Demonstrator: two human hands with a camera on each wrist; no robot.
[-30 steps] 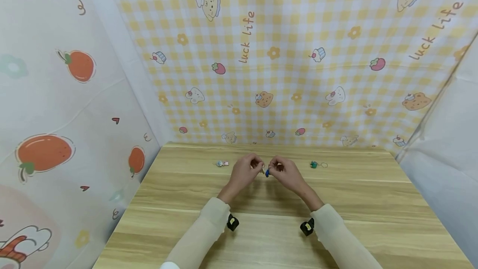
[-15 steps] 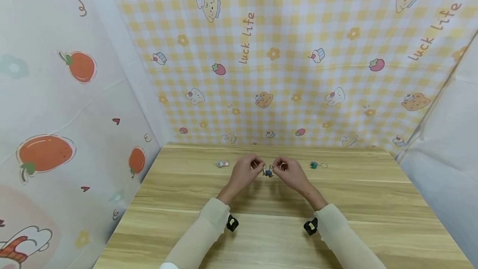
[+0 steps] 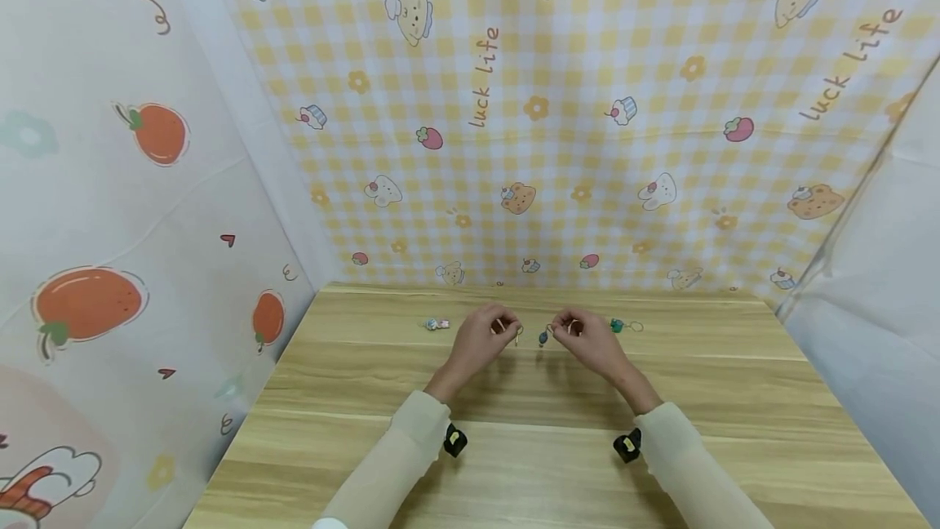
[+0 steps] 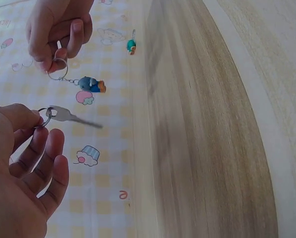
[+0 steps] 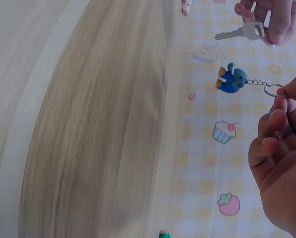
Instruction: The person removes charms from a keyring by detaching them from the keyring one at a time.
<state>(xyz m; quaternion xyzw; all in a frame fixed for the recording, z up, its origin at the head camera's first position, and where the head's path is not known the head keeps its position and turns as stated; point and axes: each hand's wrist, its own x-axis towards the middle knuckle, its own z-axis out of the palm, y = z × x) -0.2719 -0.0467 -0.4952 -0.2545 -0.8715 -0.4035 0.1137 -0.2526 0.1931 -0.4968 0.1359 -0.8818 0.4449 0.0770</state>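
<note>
In the head view my left hand (image 3: 479, 339) and right hand (image 3: 591, 343) are raised over the table, a small gap between them. The left thumb and fingertips pinch a metal ring (image 4: 43, 118), from which a silver key (image 4: 61, 114) juts out. My right hand pinches the split ring (image 5: 274, 90) of a keychain. A short chain joins that ring to a small blue animal figurine (image 5: 231, 80) with orange feet, dangling. The key and the figurine hang apart from each other.
Left of the hands lies a pink-and-white keychain charm (image 3: 437, 323). A green keychain figurine (image 3: 617, 324) with its ring lies to the right, just behind the right hand. The wooden table (image 3: 529, 464) ends at a yellow checkered cloth backdrop (image 3: 536, 153).
My right hand has moved right, away from the left, carrying the blue figurine keychain. The key in the left hand and the figurine, close together before, are now separated. The left hand barely moved.
</note>
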